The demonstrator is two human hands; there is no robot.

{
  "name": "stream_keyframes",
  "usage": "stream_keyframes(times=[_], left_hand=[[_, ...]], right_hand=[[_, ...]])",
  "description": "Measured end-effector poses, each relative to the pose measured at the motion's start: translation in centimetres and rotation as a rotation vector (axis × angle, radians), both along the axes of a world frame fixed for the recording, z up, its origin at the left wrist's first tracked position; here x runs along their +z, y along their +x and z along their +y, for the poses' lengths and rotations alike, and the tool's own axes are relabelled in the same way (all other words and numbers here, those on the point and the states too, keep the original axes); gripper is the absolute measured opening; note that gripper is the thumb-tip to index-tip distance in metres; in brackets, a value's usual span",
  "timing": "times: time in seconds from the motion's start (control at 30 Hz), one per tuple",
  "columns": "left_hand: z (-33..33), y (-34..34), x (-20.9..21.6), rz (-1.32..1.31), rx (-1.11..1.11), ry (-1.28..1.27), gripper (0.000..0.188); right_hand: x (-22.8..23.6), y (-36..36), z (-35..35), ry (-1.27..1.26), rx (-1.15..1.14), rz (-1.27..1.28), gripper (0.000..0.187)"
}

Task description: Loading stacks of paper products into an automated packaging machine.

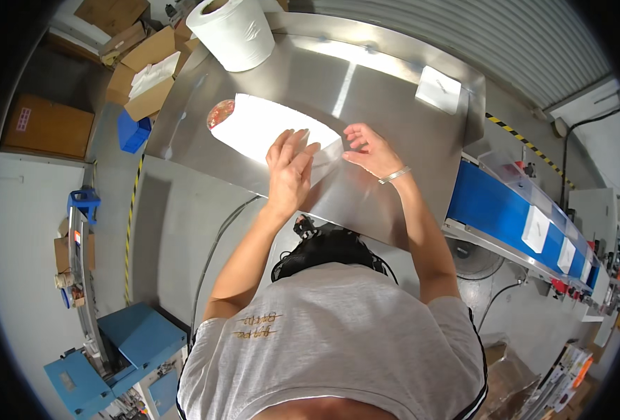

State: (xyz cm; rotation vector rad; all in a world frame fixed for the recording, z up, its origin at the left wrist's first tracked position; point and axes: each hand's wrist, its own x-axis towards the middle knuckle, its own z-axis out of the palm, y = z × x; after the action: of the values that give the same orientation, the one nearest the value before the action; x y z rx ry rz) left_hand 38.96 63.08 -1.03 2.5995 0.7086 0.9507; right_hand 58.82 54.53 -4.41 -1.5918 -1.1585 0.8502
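A long white piece (254,126), overexposed so that I cannot tell whether it is paper or a row of boxes, lies slantwise on the steel table (401,189). A roundish clear thing with red specks (220,115) shows at its far left end. My left hand (290,168) is over the white piece's near edge, fingers spread and seeming to touch it. Beside its right end, my right hand (373,152) is open with fingers curved and nothing visible in it. A bracelet (394,174) circles my right wrist.
A large white roll (233,35) stands at the table's far left. A small white box (438,89) sits at the far right. Right of the table runs a blue conveyor belt (488,199) carrying white boxes (536,229). An open cardboard box (149,73) stands beyond the left edge.
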Motion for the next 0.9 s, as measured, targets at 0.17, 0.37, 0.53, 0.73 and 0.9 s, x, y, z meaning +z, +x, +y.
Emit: stream_keyframes(times=[0.17,0.37,0.53,0.73,0.9], left_hand=[[0.0,-0.1,0.1,0.026,-0.057,-0.009,0.028],[0.5,0.1,0.2,0.02,0.035,-0.05,0.037],[1.6,-0.4,-0.2,0.038,-0.001,0.002,0.034],[2.0,-0.6,-0.5,0.02,-0.011,0.018,0.034],[2.0,-0.5,-0.4,-0.016,-0.013,-0.008,0.031]], right_hand=[[0.1,-0.4,0.3,-0.022,0.076,0.114,0.044],[0.5,-0.2,-1.7,-0.166,0.042,0.127,0.03],[-7.2,5.4,-9.6,0.123,-0.533,0.205,0.025],[-8.0,16.3,-23.5,-0.679,-1.097,-0.764,0.056],[-5.0,13.0,-20.0,-0.441,-1.064,-1.161,0.061]])
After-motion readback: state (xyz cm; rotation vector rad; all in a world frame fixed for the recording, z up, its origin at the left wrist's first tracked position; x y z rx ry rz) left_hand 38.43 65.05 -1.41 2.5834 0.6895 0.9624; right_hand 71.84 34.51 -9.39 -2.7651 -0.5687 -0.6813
